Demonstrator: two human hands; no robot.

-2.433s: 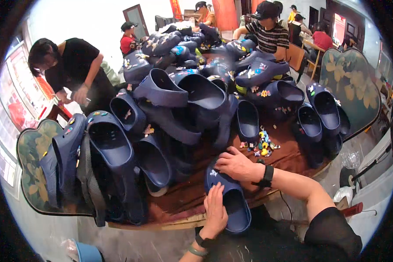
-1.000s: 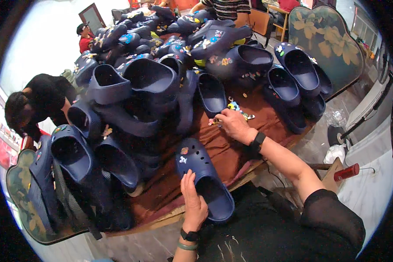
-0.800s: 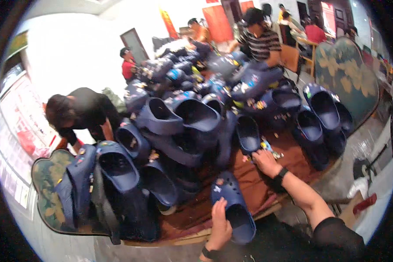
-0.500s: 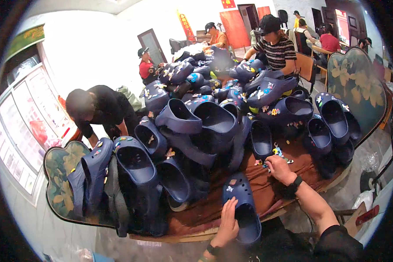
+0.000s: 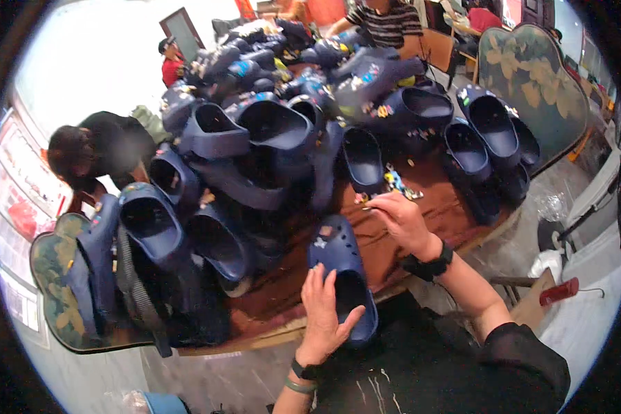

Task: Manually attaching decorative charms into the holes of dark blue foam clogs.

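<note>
A navy clog [image 5: 337,241] lies in front of me at the table's near edge, toe pointing away, with a pair of small charms on its toe. My left hand [image 5: 322,307] rests on its left side, fingers stretched out and thumb spread across the heel opening. Just right of the clog's toe, my right hand [image 5: 401,219] is raised with thumb and forefinger pinched. Something small and pale shows at those fingertips, too small to name. Beyond them lies a little cluster of colourful shoe charms [image 5: 397,182] on the brown cloth [image 5: 421,228].
Navy clogs [image 5: 272,127] are heaped across the table, many with charms. More clogs stand at left [image 5: 148,221] and right [image 5: 493,127]. A person in black [image 5: 110,148] bends at the left; one in a striped top [image 5: 386,27] sits across. A floral curved panel [image 5: 531,90] borders the right.
The view has tipped downward and swung right. My right hand has lifted slightly off the charms, its fingers pinched. My left thumb has spread over the clog's opening.
</note>
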